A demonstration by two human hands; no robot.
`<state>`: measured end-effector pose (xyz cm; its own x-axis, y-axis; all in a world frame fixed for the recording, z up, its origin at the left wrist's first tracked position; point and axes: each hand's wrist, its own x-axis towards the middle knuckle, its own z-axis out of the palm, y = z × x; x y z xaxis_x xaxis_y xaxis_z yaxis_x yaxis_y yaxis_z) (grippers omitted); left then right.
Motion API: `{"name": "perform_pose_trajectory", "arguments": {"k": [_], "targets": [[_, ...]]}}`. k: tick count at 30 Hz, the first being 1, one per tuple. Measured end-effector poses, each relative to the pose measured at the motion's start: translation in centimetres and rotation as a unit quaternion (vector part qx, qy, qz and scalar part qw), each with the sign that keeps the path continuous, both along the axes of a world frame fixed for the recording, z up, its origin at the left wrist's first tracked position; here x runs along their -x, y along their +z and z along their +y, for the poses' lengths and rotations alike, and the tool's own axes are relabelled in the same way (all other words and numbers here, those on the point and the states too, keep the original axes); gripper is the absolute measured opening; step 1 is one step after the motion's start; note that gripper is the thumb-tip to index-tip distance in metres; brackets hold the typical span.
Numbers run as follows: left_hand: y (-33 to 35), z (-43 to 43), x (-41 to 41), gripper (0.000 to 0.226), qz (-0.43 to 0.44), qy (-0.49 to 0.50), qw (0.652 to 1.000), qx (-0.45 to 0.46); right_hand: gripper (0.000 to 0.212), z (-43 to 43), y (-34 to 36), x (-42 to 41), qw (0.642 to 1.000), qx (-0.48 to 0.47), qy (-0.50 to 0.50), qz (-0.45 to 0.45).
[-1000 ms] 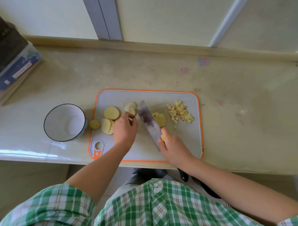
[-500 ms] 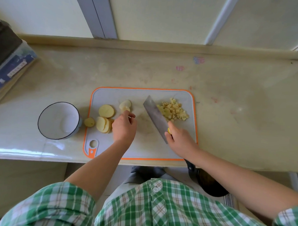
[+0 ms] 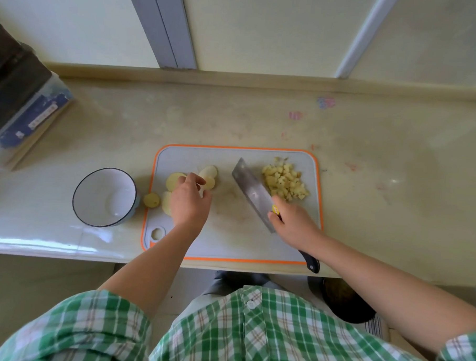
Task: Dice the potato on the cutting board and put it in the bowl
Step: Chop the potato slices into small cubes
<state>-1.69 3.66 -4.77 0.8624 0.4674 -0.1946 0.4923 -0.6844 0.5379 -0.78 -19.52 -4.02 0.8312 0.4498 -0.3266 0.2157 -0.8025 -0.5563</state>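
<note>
The bowl [image 3: 100, 190] is sitting left of the cutting board [image 3: 229, 234]. The left hand [image 3: 189, 202] is curling its fingers over the potato slices [image 3: 175, 181], seemingly pinching one. The right hand [image 3: 292, 223] is gripping the knife [image 3: 251, 190] beside the diced potato [image 3: 284, 182].

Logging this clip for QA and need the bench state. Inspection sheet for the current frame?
Surface: beige countertop; grey cutting board with orange rim at its front edge.
Job's things: pile of diced potato on the board's right; pale round potato slices on its left, one small slice across the left rim; white bowl with dark rim left of the board, empty; steel cleaver beside the dice.
Clutter: clear box with blue label far left; pink and blue stains.
Grippers: left hand on the slices, grip unclear; right hand grips the cleaver.
Cables: nothing seen.
Surroundings: pale wall panels; dark round container below the counter.
</note>
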Motion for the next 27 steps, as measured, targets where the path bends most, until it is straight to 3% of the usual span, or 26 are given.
{"name": "perform_pose_trajectory", "arguments": {"k": [5, 10, 14, 20, 23, 27], "targets": [[0.3, 2.1, -0.4, 0.023, -0.009, -0.002, 0.997, -0.073, 0.016, -0.3, 0.0, -1.7, 0.993, 0.000, -0.116, -0.021], [0.5, 4.5, 0.6, 0.033, 0.012, 0.003, 0.993, -0.120, 0.020, 1.3, 0.2, -2.0, 0.999, -0.012, -0.044, 0.018], [0.0, 5.0, 3.0, 0.044, 0.019, -0.026, 0.991, -0.126, 0.011, 2.4, -0.2, -2.6, 0.996, -0.001, -0.093, 0.010], [-0.3, 4.7, 4.4, 0.053, 0.046, 0.007, 0.998, -0.042, 0.031, 4.5, 0.8, -2.9, 0.998, -0.030, -0.048, 0.020], [0.2, 5.0, 4.1, 0.053, 0.047, 0.025, 0.999, -0.009, 0.019, 4.9, 0.7, -2.7, 0.998, -0.030, -0.045, 0.032], [0.0, 5.2, 4.4, 0.066, 0.065, -0.017, 0.997, -0.036, 0.020, 4.6, 0.6, -2.3, 0.998, -0.025, -0.047, 0.045]]}}
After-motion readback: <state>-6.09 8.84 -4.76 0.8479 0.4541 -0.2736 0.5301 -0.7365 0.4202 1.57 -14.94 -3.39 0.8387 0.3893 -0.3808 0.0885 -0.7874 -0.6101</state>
